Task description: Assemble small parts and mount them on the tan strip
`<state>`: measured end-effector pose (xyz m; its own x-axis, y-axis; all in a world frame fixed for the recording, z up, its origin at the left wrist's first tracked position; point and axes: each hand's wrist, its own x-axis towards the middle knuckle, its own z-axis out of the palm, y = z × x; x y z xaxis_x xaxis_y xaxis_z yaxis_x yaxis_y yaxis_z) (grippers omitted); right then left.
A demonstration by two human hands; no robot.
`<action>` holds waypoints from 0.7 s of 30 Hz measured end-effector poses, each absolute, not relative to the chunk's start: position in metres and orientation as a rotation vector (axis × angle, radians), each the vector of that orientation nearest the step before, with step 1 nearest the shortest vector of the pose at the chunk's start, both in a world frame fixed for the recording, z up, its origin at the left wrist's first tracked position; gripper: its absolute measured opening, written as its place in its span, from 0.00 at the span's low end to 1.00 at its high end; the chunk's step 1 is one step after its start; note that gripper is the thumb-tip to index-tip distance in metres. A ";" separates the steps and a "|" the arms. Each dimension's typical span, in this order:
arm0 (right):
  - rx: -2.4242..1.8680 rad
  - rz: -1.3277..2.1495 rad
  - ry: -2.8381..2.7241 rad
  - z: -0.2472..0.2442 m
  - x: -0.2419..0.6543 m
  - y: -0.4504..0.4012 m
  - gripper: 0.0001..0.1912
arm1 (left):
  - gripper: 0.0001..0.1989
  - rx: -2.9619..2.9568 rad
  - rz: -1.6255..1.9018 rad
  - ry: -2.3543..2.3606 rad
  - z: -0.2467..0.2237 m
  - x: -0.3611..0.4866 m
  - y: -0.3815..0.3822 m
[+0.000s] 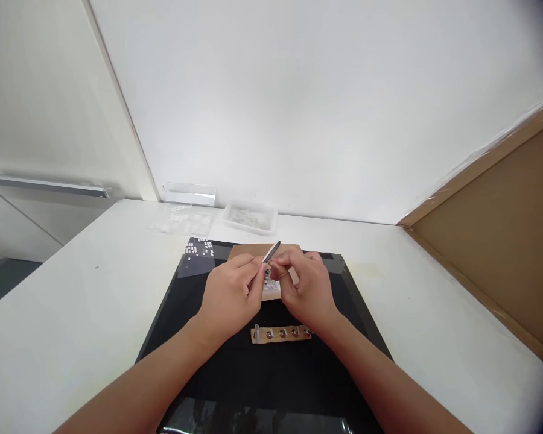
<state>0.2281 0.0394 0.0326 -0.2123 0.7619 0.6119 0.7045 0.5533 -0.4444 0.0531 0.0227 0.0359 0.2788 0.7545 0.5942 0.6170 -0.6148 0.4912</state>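
Note:
My left hand [233,290] pinches a slim grey-and-white tool [271,252], which points up and to the right. Close beside it, my right hand [305,286] has its thumb and index finger pressed together near a tiny dark item between the hands; what the fingertips hold is too small to name. Below and behind the fingers, small whitish pieces [271,288] lie on a brown sheet [248,248]. Nearer to me, a tan strip [276,339] with several round coppery parts rests on the black mat [271,380].
A shallow translucent tray [250,218] stands at the back near the wall. Left of it are a clear plastic bag [183,220] and a clear holder [190,194]. White stickers [200,247] lie at the mat's back left corner. A brown board [493,223] leans at the right.

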 end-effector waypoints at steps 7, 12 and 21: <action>-1.162 0.155 -1.895 0.039 0.225 0.037 0.10 | 0.12 2.399 1.286 1.303 0.038 0.054 0.020; -1.176 0.075 -1.834 0.042 0.225 0.039 0.09 | 0.12 2.431 1.279 1.324 0.036 0.054 0.019; -1.172 0.083 -1.905 0.038 0.223 0.036 0.09 | 0.13 2.490 1.252 1.382 0.035 0.054 0.019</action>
<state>0.2231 0.0363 0.0381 -0.1752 0.7505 0.6372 0.6923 0.5541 -0.4623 0.0542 0.0187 0.0350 0.2814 0.7233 0.6307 0.6985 -0.6050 0.3822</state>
